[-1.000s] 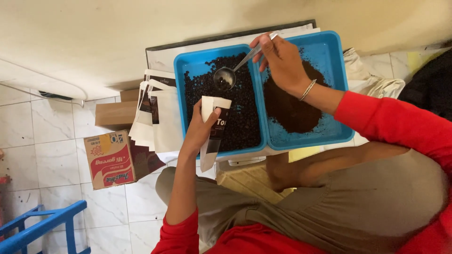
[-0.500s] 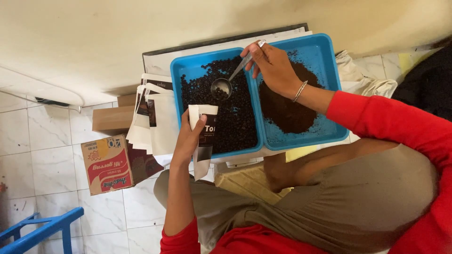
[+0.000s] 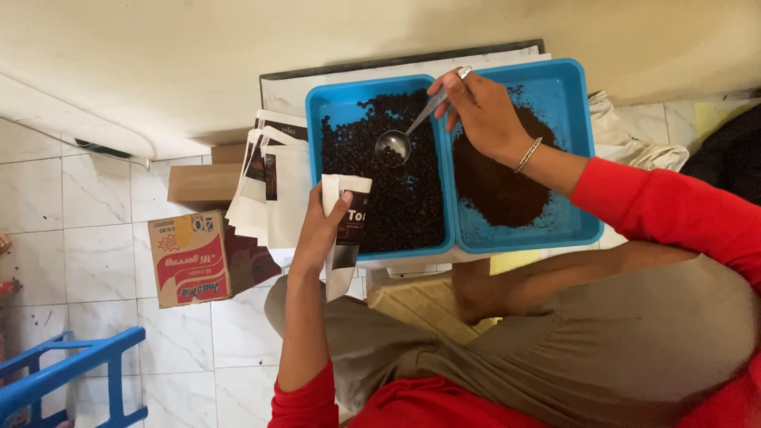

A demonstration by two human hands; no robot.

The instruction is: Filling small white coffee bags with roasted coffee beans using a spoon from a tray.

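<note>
A white paper pouch [image 3: 342,230] is gripped open-mouthed by the left hand [image 3: 321,230] beside the blue plastic tray of dark beans [image 3: 379,170], ready for filling; a metal scoop [image 3: 394,145] is pinched by the right hand [image 3: 483,115] over the beans.

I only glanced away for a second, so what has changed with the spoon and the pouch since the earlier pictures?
The right hand has kept its grip on the metal spoon and lowered the bowl into the dark beans in the left blue tray. The left hand still holds the white pouch at that tray's near edge. The right blue tray of dark grounds and the stack of pouches stayed as they were.
</note>
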